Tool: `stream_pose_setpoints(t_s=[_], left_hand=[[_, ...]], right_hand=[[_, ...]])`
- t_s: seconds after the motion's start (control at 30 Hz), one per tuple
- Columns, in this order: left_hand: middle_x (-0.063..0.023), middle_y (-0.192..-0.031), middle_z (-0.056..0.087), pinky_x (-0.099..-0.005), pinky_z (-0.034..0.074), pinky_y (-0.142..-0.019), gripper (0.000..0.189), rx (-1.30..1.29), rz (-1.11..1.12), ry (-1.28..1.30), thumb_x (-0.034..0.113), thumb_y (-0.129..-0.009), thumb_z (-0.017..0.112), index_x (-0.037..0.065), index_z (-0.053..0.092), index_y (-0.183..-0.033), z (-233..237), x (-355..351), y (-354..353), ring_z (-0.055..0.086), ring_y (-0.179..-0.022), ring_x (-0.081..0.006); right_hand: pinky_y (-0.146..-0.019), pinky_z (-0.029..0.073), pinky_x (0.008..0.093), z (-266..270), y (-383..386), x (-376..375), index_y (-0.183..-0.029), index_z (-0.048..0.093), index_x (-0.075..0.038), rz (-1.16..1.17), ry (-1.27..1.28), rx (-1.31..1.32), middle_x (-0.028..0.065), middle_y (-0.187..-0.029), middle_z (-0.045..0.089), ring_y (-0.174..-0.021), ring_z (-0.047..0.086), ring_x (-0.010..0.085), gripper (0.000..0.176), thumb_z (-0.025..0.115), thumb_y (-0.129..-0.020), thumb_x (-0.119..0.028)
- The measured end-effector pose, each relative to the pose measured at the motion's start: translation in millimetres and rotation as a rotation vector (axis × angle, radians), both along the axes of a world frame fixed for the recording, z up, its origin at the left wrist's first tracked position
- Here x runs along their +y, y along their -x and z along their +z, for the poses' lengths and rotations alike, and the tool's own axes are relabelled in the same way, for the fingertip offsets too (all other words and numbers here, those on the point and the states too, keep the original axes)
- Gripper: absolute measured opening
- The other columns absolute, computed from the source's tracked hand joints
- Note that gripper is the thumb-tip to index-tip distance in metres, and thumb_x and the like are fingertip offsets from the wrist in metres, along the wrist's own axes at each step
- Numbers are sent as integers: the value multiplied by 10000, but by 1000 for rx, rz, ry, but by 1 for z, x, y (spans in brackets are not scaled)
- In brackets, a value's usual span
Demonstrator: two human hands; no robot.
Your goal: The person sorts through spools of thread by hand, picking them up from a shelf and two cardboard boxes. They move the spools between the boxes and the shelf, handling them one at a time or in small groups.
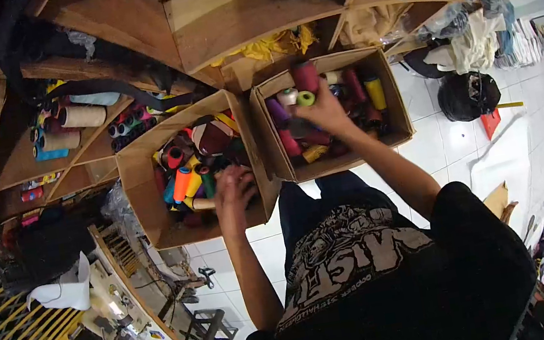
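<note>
Two cardboard boxes full of coloured thread spools stand side by side in front of me. My left hand [232, 193] is over the near right part of the left box [155, 233], with its fingers loosely bent and apart. Orange [182, 183] and dark green spools lie close to it. My right hand [325, 111] reaches over the right box [391, 141], closed around a maroon thread spool [305, 77] that is slightly blurred. A lime green spool end [306, 99] shows right by these fingers. Purple, white and yellow spools [375, 94] surround them in the box.
Wooden shelves [250, 25] behind the boxes hold more spools, yellow cloth and plastic bags. A black bag [468, 96] sits on the white tiled floor at the right. A dark stool [208, 331] and a sewing table [135, 289] stand at the lower left.
</note>
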State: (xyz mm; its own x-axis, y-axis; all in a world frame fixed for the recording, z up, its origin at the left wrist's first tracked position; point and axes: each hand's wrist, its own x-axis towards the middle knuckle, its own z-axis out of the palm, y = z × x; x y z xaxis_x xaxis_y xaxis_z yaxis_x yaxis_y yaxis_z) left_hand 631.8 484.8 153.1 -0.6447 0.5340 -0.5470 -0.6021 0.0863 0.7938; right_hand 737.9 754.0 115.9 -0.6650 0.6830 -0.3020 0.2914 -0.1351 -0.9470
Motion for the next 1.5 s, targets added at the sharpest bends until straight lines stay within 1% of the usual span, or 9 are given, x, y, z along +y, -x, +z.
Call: stream_pose_setpoints(t_s=[0.1, 0.27, 0.47, 0.5, 0.6, 0.87, 1.07, 1.4, 1.5], left_hand=[[-102, -1113, 553, -380, 477, -847, 428, -516, -10, -469, 382, -875, 518, 52, 493, -1147, 15, 37, -13, 551, -1026, -247], [-106, -1112, 559, -358, 503, -804, 411, -223, 345, -373, 310, -884, 488, 66, 444, -1211, -22, 8, 9, 589, -959, -235], [-97, -1125, 559, -334, 513, -746, 408, -192, 460, -448, 291, -903, 455, 87, 440, -1256, -52, -41, 20, 581, -972, -205], [-89, -1132, 554, -347, 499, -788, 414, -519, 210, -963, 335, -913, 422, 110, 446, -1259, -53, -53, 26, 564, -994, -214], [-96, -1128, 556, -380, 474, -854, 439, -147, 690, -439, 374, -917, 398, 91, 456, -1248, -50, -65, 30, 546, -1004, -222], [-144, -1191, 440, -422, 447, -910, 477, 354, 861, 107, 103, -843, 501, -11, 329, -1273, -53, -60, 19, 495, -1043, -259], [-135, -1197, 436, -377, 491, -839, 571, 377, 653, 178, 43, -846, 497, 5, 242, -1355, -49, -33, 1, 511, -973, -213], [-102, -1356, 337, -371, 468, -851, 600, 474, 464, 241, 58, -862, 560, 50, 256, -1379, -52, -21, -12, 473, -1099, -241], [-102, -1360, 320, -372, 455, -874, 542, 462, 470, 244, 46, -884, 507, 39, 262, -1367, -45, -17, -21, 461, -1137, -242]], right_hand=[[-911, 396, 429, 54, 26, -61, -1296, 294, 22, 245, -532, 157, 242, -1141, 462, -1057, 472, 386, 965, 820, -566, -327], [-990, 326, 447, 43, 15, -116, -1288, 378, -36, 950, -681, 110, 222, -1229, 391, -1141, 405, 407, 717, 691, -724, -348], [-865, 432, 445, 42, 62, -144, -1020, 561, -49, 1085, -490, 134, 134, -1120, 537, -1063, 507, 328, 383, 602, -790, -353], [-807, 461, 438, 26, 70, -162, -947, 577, -32, 917, -657, 249, 150, -995, 602, -977, 560, 334, 331, 595, -789, -322], [-773, 476, 431, 24, 119, -187, -920, 593, -20, 1182, -516, 10, 173, -888, 621, -896, 592, 346, 278, 576, -790, -265], [-755, 495, 383, -36, 49, -89, -1034, 590, -41, 396, -342, 140, 176, -959, 625, -893, 618, 309, 283, 607, -789, -183], [-929, 383, 500, -86, -76, 81, -1327, 313, -24, -134, -775, -835, 261, -1319, 363, -1199, 367, 407, 799, 714, -701, -317], [-957, 403, 481, -146, -46, 132, -1360, 298, -84, 174, -361, -1092, 211, -1343, 394, -1186, 441, 388, 1018, 775, -544, -463], [-863, 472, 419, -140, -42, 122, -1181, 546, -14, 178, -342, -1045, 191, -1139, 583, -1052, 562, 344, 893, 727, -523, -589]])
